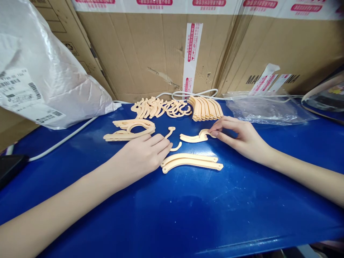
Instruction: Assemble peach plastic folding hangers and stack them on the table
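1. Layout on the blue counter [172, 215]: long pieces [206, 108] are nested in a row at the back, beside small hooks [176, 109] and a cluster of curved pieces [149, 107]. Sorting by shape is inferred; like curves appear to be packed closely.
2. Front pair [192, 162] of long pieces is laid side by side, curves matched, between and nearer than the hands; easy reach is presumed.
3. Left stack [129, 135] is placed just beyond the left hand [146, 152], seemingly kept apart from loose pieces.
4. Left hand is held palm down, fingers curled, forearm extended from lower left. Slim curved parts [172, 129] are exposed beside its fingers; whether one piece or two cannot be told. Its grip is hidden underneath, so its state cannot be told.
5. Right hand [242, 138] is brought in from the right, wrist nearly straight. Its grip is pinched, thumb against fingers, on a hooked piece [204, 132], probably for fine control. A flat curved piece [192, 138] is seen right beside it.
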{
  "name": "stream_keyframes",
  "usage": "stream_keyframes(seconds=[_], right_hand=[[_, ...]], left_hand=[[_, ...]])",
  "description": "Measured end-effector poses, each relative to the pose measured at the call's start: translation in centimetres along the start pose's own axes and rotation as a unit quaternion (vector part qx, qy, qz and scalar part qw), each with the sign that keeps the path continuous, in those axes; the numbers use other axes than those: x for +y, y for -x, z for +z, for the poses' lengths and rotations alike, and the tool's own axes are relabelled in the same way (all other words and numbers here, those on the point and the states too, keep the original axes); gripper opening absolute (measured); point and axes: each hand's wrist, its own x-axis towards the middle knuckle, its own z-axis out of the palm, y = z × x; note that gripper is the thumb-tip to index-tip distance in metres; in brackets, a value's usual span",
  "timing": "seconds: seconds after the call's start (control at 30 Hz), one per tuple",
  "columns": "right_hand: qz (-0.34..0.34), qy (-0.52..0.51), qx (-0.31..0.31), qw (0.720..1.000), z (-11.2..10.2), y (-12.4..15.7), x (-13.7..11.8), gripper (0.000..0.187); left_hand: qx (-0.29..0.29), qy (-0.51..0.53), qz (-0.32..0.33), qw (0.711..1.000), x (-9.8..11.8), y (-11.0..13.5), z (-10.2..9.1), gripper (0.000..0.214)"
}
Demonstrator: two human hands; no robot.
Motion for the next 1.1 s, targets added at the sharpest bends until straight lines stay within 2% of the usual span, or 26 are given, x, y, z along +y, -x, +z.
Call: stream_keyframes(seconds=[0.2,0.4,0.53,0.67,0.8,0.93,1.0,1.1], right_hand=[[-0.004,0.004,0.004,1.000,0.1,0.1,0.0,0.017],[-0.006,0.002,0.005,1.000,0.1,0.1,-0.1,0.017],[-0.011,0.022,0.014,1.000,0.0,0.2,-0.1,0.016],[-0.074,0.104,0.033,0.991,-0.1,0.5,-0.6,0.014],[-0.169,0.184,0.047,0.967,0.0,1.3,-2.3,0.022],[-0.273,0.244,0.058,0.929,0.2,2.3,-4.3,0.035],[-0.294,0.272,0.057,0.914,0.4,2.7,-5.2,0.036],[-0.302,0.289,0.043,0.907,0.9,3.1,-5.8,0.034]], left_hand=[[0.025,0.013,-0.016,0.999,0.1,-0.2,0.0,0.039],[0.038,-0.070,-0.005,0.997,0.1,-0.5,-0.3,0.041],[0.051,-0.038,-0.027,0.998,0.3,-0.6,-0.4,0.039],[0.097,-0.014,-0.038,0.994,0.8,-0.6,-0.9,0.037],[0.152,-0.024,0.016,0.988,1.8,-0.4,-1.2,0.025],[0.171,0.027,0.063,0.983,3.1,-0.2,-1.5,0.023],[0.183,0.040,0.092,0.978,3.6,-0.2,-1.6,0.020],[0.192,0.027,0.130,0.972,4.2,-0.3,-1.8,0.018]])
